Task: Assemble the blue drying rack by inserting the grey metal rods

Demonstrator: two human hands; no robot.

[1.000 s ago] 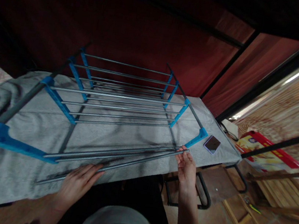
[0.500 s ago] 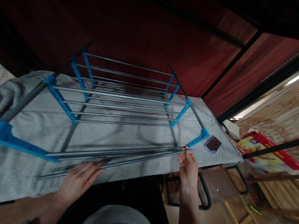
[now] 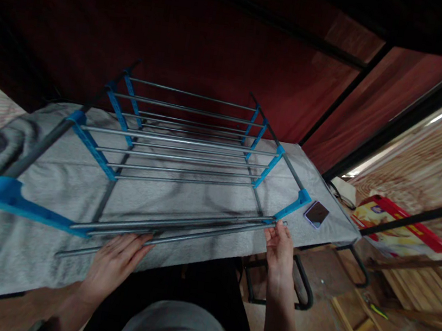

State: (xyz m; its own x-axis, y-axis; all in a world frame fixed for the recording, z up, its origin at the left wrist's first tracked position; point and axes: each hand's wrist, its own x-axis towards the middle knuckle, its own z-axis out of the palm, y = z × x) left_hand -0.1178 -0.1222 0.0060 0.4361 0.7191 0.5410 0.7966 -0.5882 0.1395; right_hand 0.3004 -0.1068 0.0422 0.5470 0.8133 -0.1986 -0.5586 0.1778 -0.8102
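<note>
A rack of grey metal rods (image 3: 189,160) and blue plastic brackets (image 3: 34,209) lies on a grey cloth. Across its near side, my left hand (image 3: 120,255) is wrapped over a loose grey metal rod (image 3: 203,233), whose left end sticks out past the hand. My right hand (image 3: 279,245) pinches the same rod near its right end, close below the near right blue bracket (image 3: 293,204). The rod slants slightly, just in front of the rods fitted between the two nearest brackets. My left fingertips are partly hidden behind the hand.
The grey cloth (image 3: 183,198) covers the table. A phone (image 3: 316,214) lies near its right edge. A red and yellow box (image 3: 397,226) stands beyond on the right, wooden frames (image 3: 363,325) lie on the floor, and a dark red wall (image 3: 206,37) rises behind the rack.
The loose rod has moved slightly closer to the near rods of the rack, its left end raised a little. Both hands keep their hold, and the right hand has shifted slightly.
</note>
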